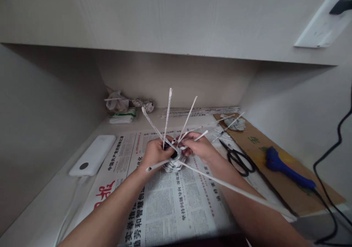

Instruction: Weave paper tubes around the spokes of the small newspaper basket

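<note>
A small round woven newspaper piece (pixel 173 166) sits low between my hands above the newspaper. My left hand (pixel 154 152) is closed on its left side. On the other side, my right hand (pixel 200 146) pinches a paper tube close to the rim; the fingertips are partly hidden. Several rolled paper tubes (pixel 167 117) stick up and outward from the piece. One long tube (pixel 233 187) reaches across my right forearm toward the lower right. A dark opening (pixel 174 154) shows at the top of the weave.
Newspaper (pixel 165 210) covers the table. Black scissors (pixel 240 161) and a blue glue gun (pixel 288 172) on cardboard (pixel 305 205) lie right. A white power bank (pixel 95 155) lies left. Behind are a paper-tube bundle (pixel 198 111), a woven gourd shape (pixel 148 106) and a tissue pack (pixel 122 118).
</note>
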A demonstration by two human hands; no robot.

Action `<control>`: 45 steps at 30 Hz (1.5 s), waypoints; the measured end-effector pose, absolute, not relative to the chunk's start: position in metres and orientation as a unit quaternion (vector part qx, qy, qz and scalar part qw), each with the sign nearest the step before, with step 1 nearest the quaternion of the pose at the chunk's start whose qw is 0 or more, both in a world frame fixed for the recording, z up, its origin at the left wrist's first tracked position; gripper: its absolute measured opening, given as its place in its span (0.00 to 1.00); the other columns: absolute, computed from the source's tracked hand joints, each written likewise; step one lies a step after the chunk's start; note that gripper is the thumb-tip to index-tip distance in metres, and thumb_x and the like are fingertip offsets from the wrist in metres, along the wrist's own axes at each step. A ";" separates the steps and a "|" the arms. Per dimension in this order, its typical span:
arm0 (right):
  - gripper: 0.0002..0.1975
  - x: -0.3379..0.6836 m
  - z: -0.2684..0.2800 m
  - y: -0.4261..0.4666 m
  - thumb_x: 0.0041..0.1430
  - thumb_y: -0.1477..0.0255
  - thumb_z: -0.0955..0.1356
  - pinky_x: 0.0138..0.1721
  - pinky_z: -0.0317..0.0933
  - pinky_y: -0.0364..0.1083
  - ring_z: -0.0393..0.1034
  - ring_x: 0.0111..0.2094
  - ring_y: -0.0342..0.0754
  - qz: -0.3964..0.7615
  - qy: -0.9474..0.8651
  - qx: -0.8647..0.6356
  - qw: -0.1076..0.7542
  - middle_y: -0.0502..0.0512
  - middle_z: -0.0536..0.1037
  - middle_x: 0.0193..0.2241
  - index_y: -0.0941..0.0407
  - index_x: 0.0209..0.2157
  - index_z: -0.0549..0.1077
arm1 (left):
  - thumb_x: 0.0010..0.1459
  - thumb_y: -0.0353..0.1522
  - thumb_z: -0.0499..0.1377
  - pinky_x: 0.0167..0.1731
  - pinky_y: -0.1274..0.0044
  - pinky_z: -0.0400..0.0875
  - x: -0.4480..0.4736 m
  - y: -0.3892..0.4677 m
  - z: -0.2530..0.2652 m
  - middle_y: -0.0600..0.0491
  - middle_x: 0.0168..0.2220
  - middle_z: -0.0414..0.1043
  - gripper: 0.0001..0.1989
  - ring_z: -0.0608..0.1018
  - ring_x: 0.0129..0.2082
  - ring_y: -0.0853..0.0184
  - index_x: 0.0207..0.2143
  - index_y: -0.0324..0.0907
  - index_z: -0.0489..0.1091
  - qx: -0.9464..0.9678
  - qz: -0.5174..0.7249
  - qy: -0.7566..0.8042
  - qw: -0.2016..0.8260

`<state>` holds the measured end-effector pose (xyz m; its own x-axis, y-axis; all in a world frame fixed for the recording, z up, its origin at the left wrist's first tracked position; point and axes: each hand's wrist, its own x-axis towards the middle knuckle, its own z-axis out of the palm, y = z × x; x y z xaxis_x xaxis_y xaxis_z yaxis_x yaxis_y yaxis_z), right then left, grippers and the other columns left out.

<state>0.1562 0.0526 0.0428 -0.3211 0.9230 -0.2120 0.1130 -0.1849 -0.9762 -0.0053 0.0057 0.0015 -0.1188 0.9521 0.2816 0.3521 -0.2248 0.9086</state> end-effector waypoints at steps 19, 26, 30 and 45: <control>0.07 0.141 0.017 0.043 0.48 0.69 0.69 0.20 0.62 0.40 0.70 0.22 0.44 0.542 -0.563 -0.455 0.427 0.51 0.77 0.22 0.57 0.30 0.76 | 0.47 0.37 0.65 0.32 0.74 0.71 -0.007 0.010 0.011 0.50 0.27 0.77 0.10 0.78 0.29 0.63 0.27 0.38 0.75 0.445 0.599 0.554 0.369; 0.09 0.139 0.016 0.041 0.46 0.67 0.71 0.20 0.59 0.40 0.68 0.21 0.44 0.551 -0.541 -0.452 0.448 0.49 0.75 0.21 0.57 0.28 0.73 | 0.39 0.32 0.67 0.31 0.75 0.72 -0.009 0.010 0.012 0.52 0.28 0.78 0.15 0.78 0.28 0.63 0.34 0.39 0.76 0.490 0.552 0.565 0.369; 0.08 0.136 0.011 0.038 0.47 0.67 0.71 0.23 0.60 0.40 0.68 0.22 0.43 0.542 -0.546 -0.425 0.476 0.48 0.74 0.20 0.56 0.25 0.72 | 0.37 0.30 0.67 0.31 0.75 0.72 -0.008 0.010 0.014 0.51 0.27 0.78 0.15 0.78 0.28 0.63 0.33 0.38 0.77 0.462 0.558 0.586 0.364; 0.07 0.134 0.013 0.030 0.52 0.67 0.69 0.23 0.58 0.40 0.64 0.21 0.42 0.506 -0.617 -0.389 0.459 0.46 0.73 0.21 0.54 0.27 0.68 | 0.39 0.33 0.69 0.30 0.75 0.71 -0.016 0.011 0.016 0.52 0.23 0.77 0.09 0.77 0.26 0.65 0.25 0.39 0.76 0.455 0.585 0.555 0.377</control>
